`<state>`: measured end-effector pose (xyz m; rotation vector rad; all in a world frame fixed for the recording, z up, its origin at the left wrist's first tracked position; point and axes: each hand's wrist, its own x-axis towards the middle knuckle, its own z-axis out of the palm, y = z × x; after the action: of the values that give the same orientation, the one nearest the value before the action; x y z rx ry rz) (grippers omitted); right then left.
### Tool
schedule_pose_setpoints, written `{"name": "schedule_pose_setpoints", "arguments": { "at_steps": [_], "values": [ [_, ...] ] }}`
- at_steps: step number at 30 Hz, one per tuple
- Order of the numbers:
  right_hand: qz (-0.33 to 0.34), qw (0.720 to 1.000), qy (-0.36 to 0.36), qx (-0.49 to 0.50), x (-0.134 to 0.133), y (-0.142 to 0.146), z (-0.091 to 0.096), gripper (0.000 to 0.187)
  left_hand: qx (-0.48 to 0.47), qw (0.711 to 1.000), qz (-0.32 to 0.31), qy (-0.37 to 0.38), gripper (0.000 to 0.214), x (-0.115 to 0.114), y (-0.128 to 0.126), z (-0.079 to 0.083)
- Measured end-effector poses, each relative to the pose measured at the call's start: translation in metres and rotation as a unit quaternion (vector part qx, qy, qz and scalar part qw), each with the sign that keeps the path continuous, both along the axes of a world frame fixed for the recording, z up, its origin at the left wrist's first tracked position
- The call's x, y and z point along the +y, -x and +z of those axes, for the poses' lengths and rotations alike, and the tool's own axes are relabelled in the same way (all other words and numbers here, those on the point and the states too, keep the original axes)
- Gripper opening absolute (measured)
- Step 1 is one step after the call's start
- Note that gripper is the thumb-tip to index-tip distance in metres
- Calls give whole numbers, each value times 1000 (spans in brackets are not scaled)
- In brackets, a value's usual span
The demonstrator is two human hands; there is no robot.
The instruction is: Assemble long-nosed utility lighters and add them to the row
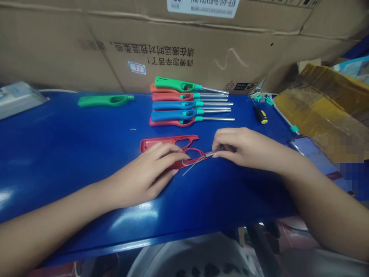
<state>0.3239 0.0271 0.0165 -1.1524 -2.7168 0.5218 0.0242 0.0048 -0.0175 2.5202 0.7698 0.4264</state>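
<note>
A red lighter shell half (170, 144) lies open on the blue table (72, 154). My left hand (147, 173) rests on its lower part, fingers laid flat and pressing it down. My right hand (239, 148) pinches a thin metal tube with wire (198, 161) at the shell's trigger loop, fingers closed on it. Behind them lies a row of several finished long lighters (187, 104) in green, red and blue with metal nozzles pointing right.
A lone green lighter shell (105, 100) lies at the back left. A black-and-yellow screwdriver (260, 114) and small teal parts (263, 98) sit at the back right. A phone (314, 157) lies at the right edge. Cardboard boxes (173, 46) wall the back.
</note>
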Motion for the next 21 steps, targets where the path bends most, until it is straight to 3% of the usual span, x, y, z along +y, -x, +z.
{"name": "schedule_pose_setpoints", "arguments": {
  "at_steps": [3,7,10,13,16,21],
  "values": [
    [-36,998,36,35,1,3,-3,7,1,1000,1,0,39,0,0,-1],
    [-131,986,99,32,0,8,-4,10,-3,1000,-1,-2,38,-1,1,0],
    [-140,985,99,36,0,9,-4,8,-4,1000,-3,-4,38,-1,1,0],
    [-68,995,60,45,0,5,-4,5,-7,1000,-2,-10,37,0,1,-1],
    [18,1000,-19,-11,-3,2,-2,16,-7,1000,-1,-16,37,1,1,-3],
    [26,972,-140,-186,-18,9,2,25,2,1000,5,-13,37,1,1,-3]
  ]
}}
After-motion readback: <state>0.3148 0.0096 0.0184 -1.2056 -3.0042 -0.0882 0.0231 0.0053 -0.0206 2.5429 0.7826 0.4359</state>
